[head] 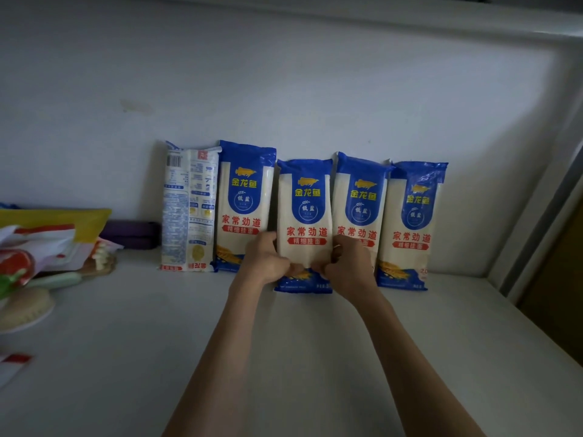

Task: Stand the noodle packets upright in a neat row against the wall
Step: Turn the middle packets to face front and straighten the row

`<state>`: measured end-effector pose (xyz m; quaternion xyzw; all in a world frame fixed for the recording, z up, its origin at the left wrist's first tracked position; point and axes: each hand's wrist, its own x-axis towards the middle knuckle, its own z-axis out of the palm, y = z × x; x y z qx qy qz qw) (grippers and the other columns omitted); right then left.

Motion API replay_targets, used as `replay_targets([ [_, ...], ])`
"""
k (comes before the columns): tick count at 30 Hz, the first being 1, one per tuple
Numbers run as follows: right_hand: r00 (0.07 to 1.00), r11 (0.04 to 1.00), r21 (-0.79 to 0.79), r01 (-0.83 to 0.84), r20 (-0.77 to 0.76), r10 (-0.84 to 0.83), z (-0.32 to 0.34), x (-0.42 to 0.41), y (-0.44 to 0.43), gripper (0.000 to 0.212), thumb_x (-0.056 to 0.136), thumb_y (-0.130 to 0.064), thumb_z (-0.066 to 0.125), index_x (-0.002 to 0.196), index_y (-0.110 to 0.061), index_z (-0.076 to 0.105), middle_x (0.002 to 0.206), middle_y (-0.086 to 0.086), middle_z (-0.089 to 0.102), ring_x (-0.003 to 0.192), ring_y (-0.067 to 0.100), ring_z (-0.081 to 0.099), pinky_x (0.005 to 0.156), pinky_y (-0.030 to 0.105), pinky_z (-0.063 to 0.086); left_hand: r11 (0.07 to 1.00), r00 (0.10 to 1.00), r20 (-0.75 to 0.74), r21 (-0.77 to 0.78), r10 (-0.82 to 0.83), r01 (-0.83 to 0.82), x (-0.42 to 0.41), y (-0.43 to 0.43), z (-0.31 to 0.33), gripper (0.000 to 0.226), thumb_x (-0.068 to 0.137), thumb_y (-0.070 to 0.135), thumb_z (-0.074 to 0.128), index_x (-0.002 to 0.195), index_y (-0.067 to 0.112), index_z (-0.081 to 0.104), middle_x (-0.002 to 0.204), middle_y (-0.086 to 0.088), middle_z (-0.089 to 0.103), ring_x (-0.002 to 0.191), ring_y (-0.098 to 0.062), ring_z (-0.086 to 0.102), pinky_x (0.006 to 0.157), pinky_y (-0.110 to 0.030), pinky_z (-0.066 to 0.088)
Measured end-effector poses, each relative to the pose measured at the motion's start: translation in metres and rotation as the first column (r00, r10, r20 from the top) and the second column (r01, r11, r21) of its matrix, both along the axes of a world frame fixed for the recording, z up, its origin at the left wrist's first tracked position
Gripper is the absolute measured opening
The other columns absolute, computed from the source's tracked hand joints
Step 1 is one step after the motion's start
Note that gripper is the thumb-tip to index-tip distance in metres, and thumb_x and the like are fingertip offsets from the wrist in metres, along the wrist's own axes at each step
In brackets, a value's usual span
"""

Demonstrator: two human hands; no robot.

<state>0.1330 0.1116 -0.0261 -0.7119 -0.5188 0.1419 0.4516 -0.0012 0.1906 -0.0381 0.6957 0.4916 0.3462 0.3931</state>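
Five noodle packets stand upright in a row against the white wall (284, 89), at the centre of the frame, on the pale table (126, 357). From the left of the row: a back-facing packet (188, 206) showing its barcode and printed text, upside down; a second packet (244, 197) with blue top and front label; the middle packet (304, 212); a fourth packet (359, 203); and a rightmost packet (410, 222). The middle packet stands slightly forward of and lower in the frame than its neighbours, its base nearer the viewer. Both hands reach in from the bottom of the frame and close on the lower part of this packet: the left hand (266, 260) grips its left edge, the right hand (350, 263) its right edge, with the fingers curled around the sides and meeting the front just above the blue base strip. The left hand overlaps the lower right corner of the second packet; the right hand covers the lower part of the fourth. At the left edge of the frame lie a yellow bag (63, 219), red-and-white wrappers (44, 244), a dark purple object (132, 233) against the wall, and a round pale object (25, 307) on the table, well apart from the row.
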Motion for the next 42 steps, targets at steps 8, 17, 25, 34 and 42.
replay_targets([
  [8,0.988,0.996,0.069,0.057,0.139,-0.066,-0.015,-0.015,0.011,0.038,0.080,-0.005,0.071,0.114,-0.013,0.055,0.114,0.006,0.066,0.107,0.025,0.062,0.086,0.040,0.056,0.976,0.961,0.227,0.112,0.160,-0.189,0.010,-0.002,-0.013,0.048,0.065,-0.003,0.085,0.105,0.016,0.066,0.105,-0.004,0.074,0.098,-0.021,0.070,0.080,-0.044,0.061],
  [17,0.919,0.941,-0.068,0.332,0.247,-0.306,-0.018,-0.023,0.012,0.043,0.080,-0.023,0.075,0.116,-0.009,0.054,0.115,0.011,0.058,0.102,0.029,0.061,0.080,0.039,0.054,0.962,0.964,0.088,0.081,0.253,-0.260,0.011,0.005,-0.008,0.043,0.067,0.010,0.088,0.106,0.010,0.069,0.107,-0.007,0.073,0.101,-0.024,0.070,0.080,-0.034,0.057],
  [25,0.959,0.953,-0.173,0.250,0.177,-0.220,-0.019,-0.012,0.011,0.042,0.077,-0.025,0.077,0.109,-0.007,0.057,0.110,0.012,0.062,0.101,0.029,0.062,0.073,0.036,0.050,0.929,0.929,-0.033,0.042,0.368,-0.367,0.014,0.001,-0.009,0.053,0.065,0.019,0.090,0.108,0.007,0.062,0.109,-0.010,0.069,0.102,-0.029,0.068,0.075,-0.038,0.056],
  [34,0.938,0.950,-0.088,0.299,0.209,-0.276,-0.032,-0.014,0.011,0.042,0.080,-0.028,0.074,0.115,-0.008,0.060,0.114,0.010,0.062,0.103,0.027,0.061,0.079,0.036,0.051,0.887,0.897,0.060,0.136,0.438,-0.442,0.018,-0.005,-0.023,0.042,0.066,0.028,0.088,0.098,0.008,0.070,0.104,-0.006,0.073,0.095,-0.025,0.072,0.073,-0.038,0.061],
  [42,0.942,0.950,-0.065,0.305,0.164,-0.291,-0.036,-0.012,0.016,0.041,0.079,-0.029,0.076,0.110,-0.004,0.063,0.109,0.011,0.065,0.097,0.028,0.062,0.078,0.037,0.053,0.869,0.886,0.095,0.172,0.454,-0.464,0.023,-0.009,-0.026,0.036,0.070,0.028,0.086,0.097,0.010,0.070,0.103,-0.005,0.073,0.094,-0.024,0.072,0.071,-0.036,0.061],
])
